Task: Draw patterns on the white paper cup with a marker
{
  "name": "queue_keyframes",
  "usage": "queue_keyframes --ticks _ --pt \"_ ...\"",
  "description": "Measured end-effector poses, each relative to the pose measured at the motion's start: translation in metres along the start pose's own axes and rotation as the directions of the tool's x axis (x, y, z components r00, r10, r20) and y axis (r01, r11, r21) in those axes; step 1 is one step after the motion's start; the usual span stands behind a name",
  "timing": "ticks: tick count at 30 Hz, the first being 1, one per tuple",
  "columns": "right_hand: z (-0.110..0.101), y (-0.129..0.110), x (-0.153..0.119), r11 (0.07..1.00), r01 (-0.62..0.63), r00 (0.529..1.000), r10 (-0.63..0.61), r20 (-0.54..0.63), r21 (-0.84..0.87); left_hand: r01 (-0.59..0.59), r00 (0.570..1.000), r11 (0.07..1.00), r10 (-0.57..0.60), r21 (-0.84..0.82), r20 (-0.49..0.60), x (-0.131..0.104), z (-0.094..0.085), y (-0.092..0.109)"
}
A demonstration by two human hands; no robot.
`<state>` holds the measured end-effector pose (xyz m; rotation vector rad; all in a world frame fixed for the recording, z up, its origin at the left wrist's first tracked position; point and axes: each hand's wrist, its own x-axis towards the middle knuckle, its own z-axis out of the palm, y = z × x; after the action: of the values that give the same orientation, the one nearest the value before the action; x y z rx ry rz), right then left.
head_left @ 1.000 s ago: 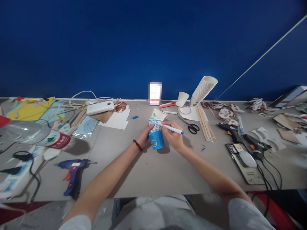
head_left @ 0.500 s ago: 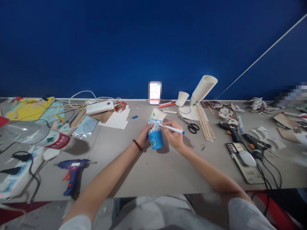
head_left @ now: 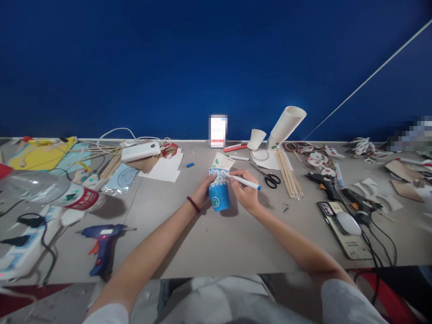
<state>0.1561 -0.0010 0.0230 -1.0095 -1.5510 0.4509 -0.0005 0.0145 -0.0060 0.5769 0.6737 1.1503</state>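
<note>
In the middle of the head view, my left hand (head_left: 204,188) is closed round the left side of a paper cup (head_left: 220,198), coloured blue with white scroll patterns near its top. A plain white paper cup with green marks (head_left: 222,160) sticks out above the blue one, tilted. My right hand (head_left: 243,189) grips a white marker with a blue end (head_left: 248,182). Its tip is at the patterned band of the blue cup, partly hidden by my fingers. A small blue pen cap (head_left: 190,165) lies on the table to the left.
Scissors (head_left: 270,177), wooden sticks (head_left: 289,175) and a stack of paper cups (head_left: 286,126) stand to the right, with glue guns (head_left: 326,184) and a phone (head_left: 344,234) further over. On the left are a blue glue gun (head_left: 103,243), a bottle (head_left: 57,191) and a power strip (head_left: 30,245).
The marker and my right hand have shifted very slightly to the right. My left hand still holds the cup in the same place.
</note>
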Motion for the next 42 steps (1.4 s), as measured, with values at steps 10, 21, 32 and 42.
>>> queue_keyframes --ticks 10,21,32,42 --pt "0.0014 -0.0034 0.0012 0.999 -0.025 1.000 0.025 0.003 -0.035 0.011 1.000 1.000 -0.011 -0.007 -0.015 -0.0022 0.0028 0.0009" --pt "-0.0002 -0.0011 0.0001 1.000 -0.027 0.999 0.027 0.019 0.004 -0.005 1.000 1.000 0.004 0.015 0.012 -0.0033 0.0048 0.0026" --pt "-0.0001 -0.0021 -0.0005 0.997 -0.059 0.998 0.057 0.034 0.052 -0.006 1.000 1.000 0.006 0.014 0.005 -0.0019 0.0030 0.0019" --pt "-0.0002 -0.0014 -0.0002 0.998 -0.067 0.998 0.067 -0.013 0.002 0.004 1.000 1.000 -0.004 0.000 0.012 -0.0045 0.0056 0.0030"
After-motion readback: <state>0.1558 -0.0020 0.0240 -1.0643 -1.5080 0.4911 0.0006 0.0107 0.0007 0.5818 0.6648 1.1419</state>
